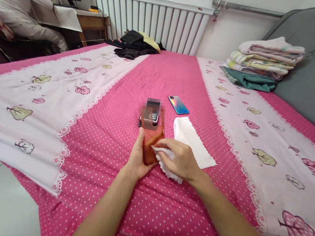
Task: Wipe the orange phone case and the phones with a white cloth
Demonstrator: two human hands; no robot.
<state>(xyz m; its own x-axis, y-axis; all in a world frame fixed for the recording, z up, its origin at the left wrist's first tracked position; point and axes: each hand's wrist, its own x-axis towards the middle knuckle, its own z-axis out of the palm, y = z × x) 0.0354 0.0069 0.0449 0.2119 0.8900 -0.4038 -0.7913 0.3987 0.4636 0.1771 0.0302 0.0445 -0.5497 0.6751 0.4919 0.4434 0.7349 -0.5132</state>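
The left hand (136, 159) clasps an upright, glossy reddish-brown phone (151, 138), fingers wrapped round its edge, while the right hand (180, 159) pinches a white cloth (193, 142) against it.

Open bedspread (105, 126) left; phone (178, 105) and white cloth (195, 143) close right

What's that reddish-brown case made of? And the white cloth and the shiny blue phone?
The case looks like tinted, partly see-through plastic, maybe soft: it is glossy and seems to let light through. The cloth looks like thin matte fabric: it lies limp, with a zigzag edge. The phone has a glossy back, glass or plastic: its colours shimmer from blue to orange.
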